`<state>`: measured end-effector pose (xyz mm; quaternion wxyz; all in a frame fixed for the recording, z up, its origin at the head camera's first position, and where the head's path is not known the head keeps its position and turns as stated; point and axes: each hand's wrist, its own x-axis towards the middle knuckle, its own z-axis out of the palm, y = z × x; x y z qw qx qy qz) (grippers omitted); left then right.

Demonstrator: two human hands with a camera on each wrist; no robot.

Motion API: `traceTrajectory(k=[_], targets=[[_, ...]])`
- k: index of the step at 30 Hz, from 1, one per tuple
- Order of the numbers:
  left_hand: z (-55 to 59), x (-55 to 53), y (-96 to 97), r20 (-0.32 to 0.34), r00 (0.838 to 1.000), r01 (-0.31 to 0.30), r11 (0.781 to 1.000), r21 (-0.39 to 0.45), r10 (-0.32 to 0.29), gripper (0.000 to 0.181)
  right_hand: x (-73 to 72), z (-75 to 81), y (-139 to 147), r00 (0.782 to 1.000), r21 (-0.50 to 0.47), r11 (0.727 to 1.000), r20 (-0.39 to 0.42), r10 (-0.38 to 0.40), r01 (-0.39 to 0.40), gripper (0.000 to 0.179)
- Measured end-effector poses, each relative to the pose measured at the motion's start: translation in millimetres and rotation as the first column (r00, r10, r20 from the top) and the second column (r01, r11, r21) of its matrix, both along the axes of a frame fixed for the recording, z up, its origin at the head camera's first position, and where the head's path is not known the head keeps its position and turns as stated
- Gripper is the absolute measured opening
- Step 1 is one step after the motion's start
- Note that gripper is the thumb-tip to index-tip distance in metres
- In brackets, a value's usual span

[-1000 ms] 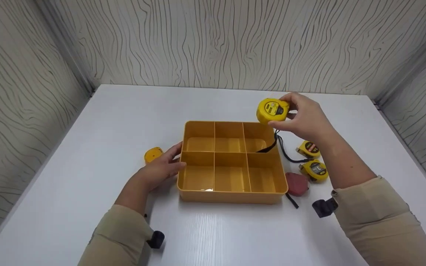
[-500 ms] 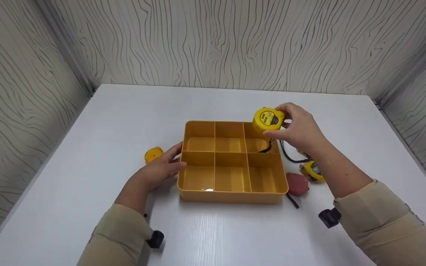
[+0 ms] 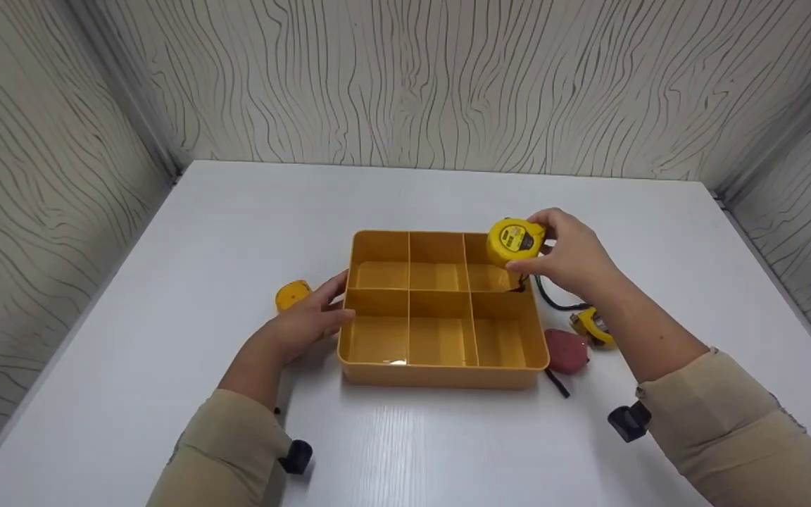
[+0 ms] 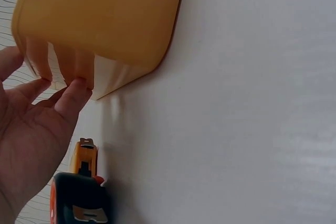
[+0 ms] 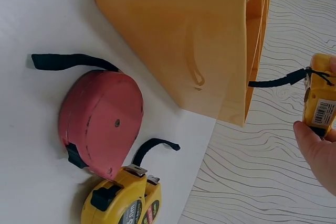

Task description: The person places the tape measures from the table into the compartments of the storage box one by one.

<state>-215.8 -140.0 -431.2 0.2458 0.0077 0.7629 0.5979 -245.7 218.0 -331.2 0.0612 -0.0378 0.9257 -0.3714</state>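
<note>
My right hand point(image 3: 571, 253) pinches a yellow tape measure point(image 3: 514, 241) between thumb and fingers, over the back right compartment of an orange divided box point(image 3: 441, 376). The tape measure's black wrist strap point(image 5: 278, 81) hangs into the box. A barcode label shows on its side in the right wrist view. My left hand point(image 3: 307, 320) holds the box's left wall, with the thumb over the rim and the fingers on the outside. Beside that hand lie an orange-yellow tape measure point(image 3: 293, 294) and a dark tape measure with orange trim point(image 4: 81, 200), which my left arm hides in the head view.
Right of the box lie a red tape measure point(image 3: 566, 351) with a black strap and a yellow tape measure point(image 3: 592, 327). Another yellow tape measure point(image 5: 153, 203) is mostly behind it, hidden by my right arm in the head view. Patterned panels point(image 3: 405, 84) enclose the white table point(image 3: 405, 443).
My right hand has lowered the yellow tape measure toward the back right compartment, its strap sinking further in. The left hand and box have stayed put.
</note>
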Motion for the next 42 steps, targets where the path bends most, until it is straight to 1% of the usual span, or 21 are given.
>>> traceTrajectory(k=[4, 10, 16, 22, 27, 33, 37, 42], targets=[[0.6, 0.6, 0.1, 0.003, 1.0, -0.004, 1.0, -0.005, 0.004, 0.069, -1.2, -7.5, 1, 1.0, 0.014, 1.0, 0.014, 0.015, -0.015, 0.08], [1.6, 1.1, 0.7, 0.011, 1.0, -0.02, 1.0, -0.019, 0.02, 0.068, -3.9, -16.2, 0, 0.999, 0.032, 0.999, 0.031, 0.017, -0.018, 0.08], [1.6, 1.5, 1.4, 0.015, 1.0, -0.021, 1.0, -0.007, 0.021, 0.07, -6.2, -26.4, 0, 0.999, 0.076, 0.997, 0.048, 0.017, -0.021, 0.079], [0.5, 1.2, 1.4, 0.013, 1.0, -0.018, 1.0, 0.0, 0.018, 0.069, -9.3, -35.4, 4, 0.998, 0.099, 0.995, 0.058, 0.01, -0.016, 0.08], [-0.2, 0.4, 1.0, 0.008, 1.0, -0.004, 1.0, 0.003, 0.004, 0.069, -10.9, -40.4, 7, 0.999, 0.113, 0.994, 0.043, 0.008, -0.012, 0.081], [0.1, -0.6, 0.9, 0.011, 1.0, -0.01, 1.0, -0.019, 0.01, 0.069, -11.0, -45.5, 7, 1.0, 0.11, 0.994, 0.025, 0.006, -0.009, 0.08], [1.7, -0.2, 0.8, 0.011, 1.0, -0.014, 0.999, -0.032, 0.015, 0.069, -10.5, -46.8, 5, 1.0, 0.096, 0.995, 0.03, -0.005, 0.002, 0.08], [1.4, -0.3, 0.4, 0.012, 1.0, -0.004, 1.0, -0.024, 0.005, 0.068, -9.7, -48.4, 4, 0.999, 0.096, 0.995, 0.048, -0.02, 0.015, 0.082]])
